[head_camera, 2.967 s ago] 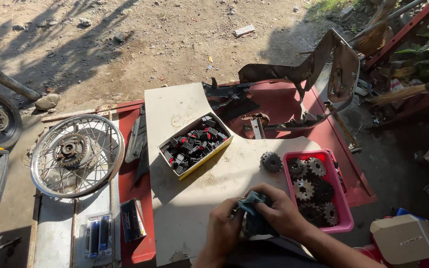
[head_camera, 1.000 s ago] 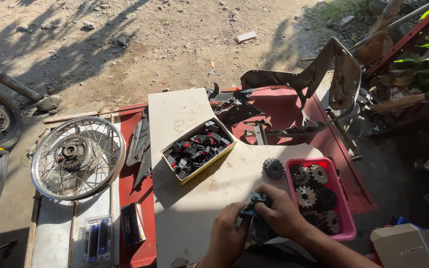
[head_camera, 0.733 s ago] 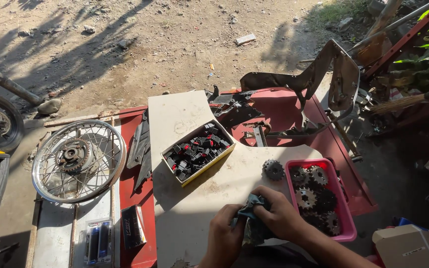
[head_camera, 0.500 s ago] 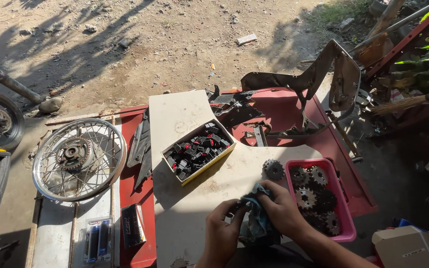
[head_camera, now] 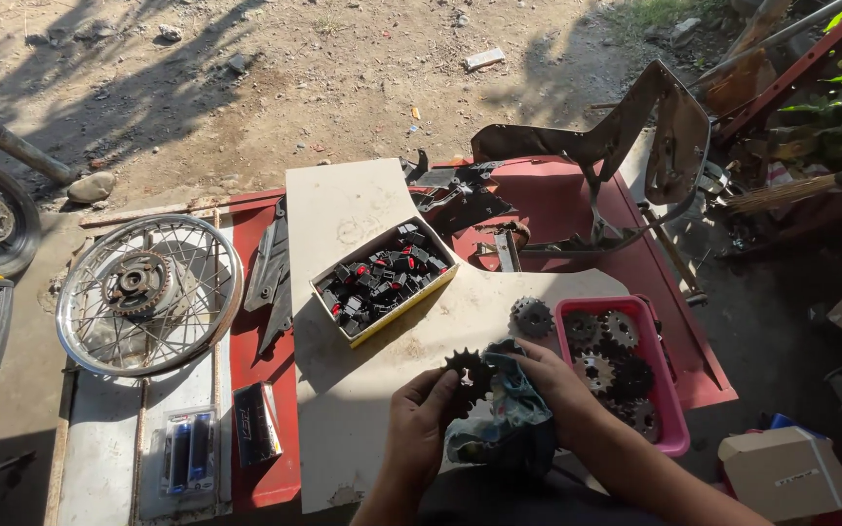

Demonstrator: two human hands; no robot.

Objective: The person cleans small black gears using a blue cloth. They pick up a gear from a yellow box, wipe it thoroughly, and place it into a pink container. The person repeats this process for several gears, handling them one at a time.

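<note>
Pinching a sprocket (head_camera: 467, 368) in its grip, left hand (head_camera: 419, 421) — right hand (head_camera: 555, 385) clutching rag (head_camera: 504, 421).

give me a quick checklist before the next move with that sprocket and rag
1. Sprocket gripped by left hand: ok.
2. Rag held in right hand against the sprocket: ok.
3. Pink tray beside the right hand, already holding sprockets; room for one more: cannot tell.
4. Loose sprocket lying on the board apart from the hands: ok.
5. Sprocket teeth clean: cannot tell, in shadow.
</note>
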